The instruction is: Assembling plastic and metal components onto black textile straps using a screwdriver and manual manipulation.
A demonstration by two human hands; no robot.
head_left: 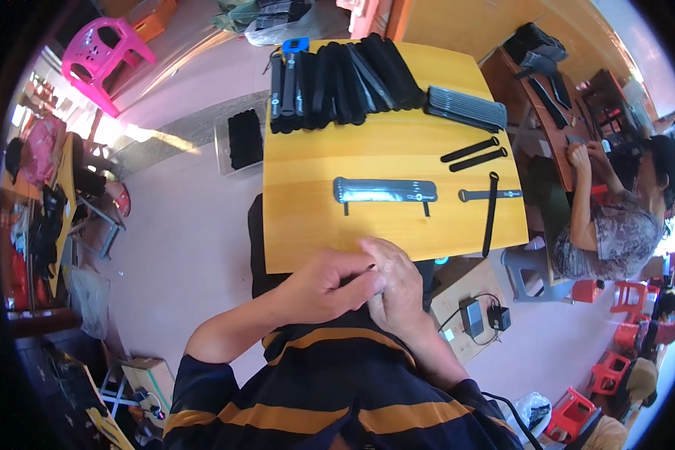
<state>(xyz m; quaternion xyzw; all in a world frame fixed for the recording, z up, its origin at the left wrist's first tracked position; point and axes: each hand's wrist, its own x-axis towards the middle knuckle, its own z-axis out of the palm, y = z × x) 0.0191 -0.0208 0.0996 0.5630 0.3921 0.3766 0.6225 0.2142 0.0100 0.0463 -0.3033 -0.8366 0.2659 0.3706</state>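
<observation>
Left hand (324, 286) and right hand (394, 285) pinch a thin black strap end (369, 267) at the worktop's (307, 240) near edge; it could slip free.

Flat pouch (385, 190) lies on table (307, 240), straps (490, 196) to its right.

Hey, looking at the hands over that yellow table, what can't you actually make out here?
Head view only:
- Small dark piece pinched between left hand and right hand: mostly covered by fingers, too small to identify.
- Near edge of yellow table: partly hidden behind both hands.
- Black strap pile at the far edge: overlapping, uncountable.
</observation>
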